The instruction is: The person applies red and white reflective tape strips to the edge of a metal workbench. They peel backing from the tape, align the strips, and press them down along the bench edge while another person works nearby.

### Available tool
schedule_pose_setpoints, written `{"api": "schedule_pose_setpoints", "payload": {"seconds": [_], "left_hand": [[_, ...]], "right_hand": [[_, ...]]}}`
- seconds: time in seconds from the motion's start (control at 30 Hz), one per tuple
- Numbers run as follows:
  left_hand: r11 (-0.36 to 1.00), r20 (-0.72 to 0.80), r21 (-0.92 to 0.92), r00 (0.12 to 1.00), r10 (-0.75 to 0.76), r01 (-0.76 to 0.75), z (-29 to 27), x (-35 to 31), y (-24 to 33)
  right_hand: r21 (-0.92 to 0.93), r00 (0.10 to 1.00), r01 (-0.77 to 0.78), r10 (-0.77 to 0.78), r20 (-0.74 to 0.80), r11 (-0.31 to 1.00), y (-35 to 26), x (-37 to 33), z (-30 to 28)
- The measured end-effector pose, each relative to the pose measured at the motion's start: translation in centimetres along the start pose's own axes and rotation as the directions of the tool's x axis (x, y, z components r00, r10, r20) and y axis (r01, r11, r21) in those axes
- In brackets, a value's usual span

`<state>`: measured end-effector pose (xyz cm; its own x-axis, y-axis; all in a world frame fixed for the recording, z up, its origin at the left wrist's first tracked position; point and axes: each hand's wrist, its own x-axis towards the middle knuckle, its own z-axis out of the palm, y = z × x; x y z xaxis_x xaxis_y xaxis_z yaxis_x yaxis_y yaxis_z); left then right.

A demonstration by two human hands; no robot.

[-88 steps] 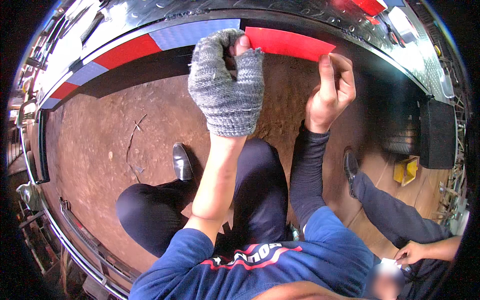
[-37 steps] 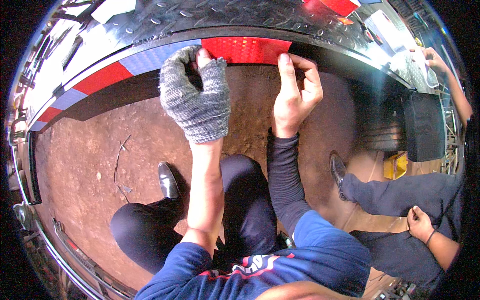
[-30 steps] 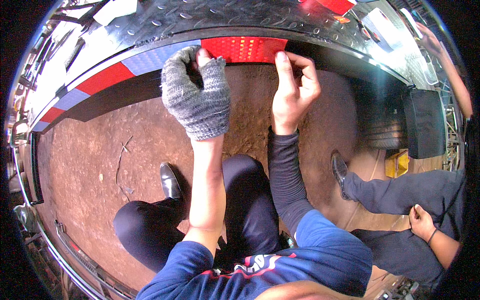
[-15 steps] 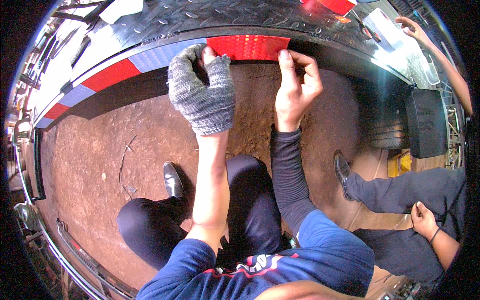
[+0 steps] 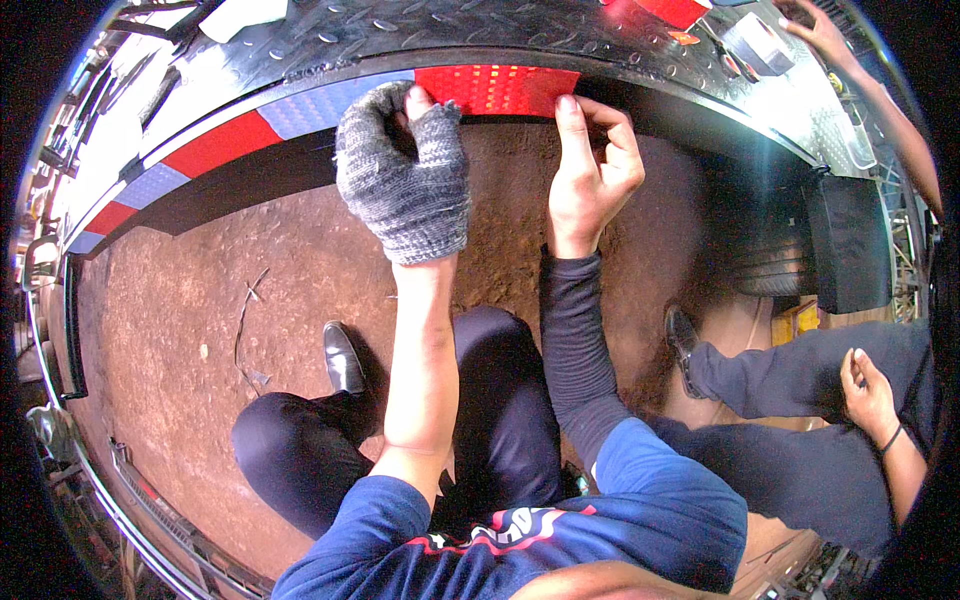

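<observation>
A curved metal panel [image 5: 560,30] of diamond plate arcs across the top, its lower edge banded in red and pale-blue reflective tape. Below lies brown dirt [image 5: 200,290]. The red strip [image 5: 495,88] sits at the top centre of that edge. The left hand [image 5: 402,170], in a grey fingerless glove, presses the strip's left end with curled fingers; the bare right hand [image 5: 590,175] pinches its right end.

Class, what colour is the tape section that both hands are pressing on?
Red, with a dotted reflective pattern, clearest in the head view.
</observation>
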<state>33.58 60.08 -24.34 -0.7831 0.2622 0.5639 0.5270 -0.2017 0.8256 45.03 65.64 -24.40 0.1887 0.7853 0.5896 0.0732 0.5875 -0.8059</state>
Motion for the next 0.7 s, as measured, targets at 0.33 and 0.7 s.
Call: {"api": "schedule_pose_setpoints", "payload": {"seconds": [0.33, 0.7], "left_hand": [[0.999, -0.045, 0.038, 0.998, -0.038, 0.04, 0.06, 0.03, 0.49], [0.996, -0.037, 0.085, 0.999, -0.028, 0.032, -0.3, 0.22, 0.92]], "right_hand": [[0.009, 1.0, 0.017, -0.017, -0.014, 1.0, 0.26, 0.1, 0.05], [-0.068, 0.999, 0.036, -0.037, -0.011, 0.997, 0.11, 0.06, 0.13]]}}
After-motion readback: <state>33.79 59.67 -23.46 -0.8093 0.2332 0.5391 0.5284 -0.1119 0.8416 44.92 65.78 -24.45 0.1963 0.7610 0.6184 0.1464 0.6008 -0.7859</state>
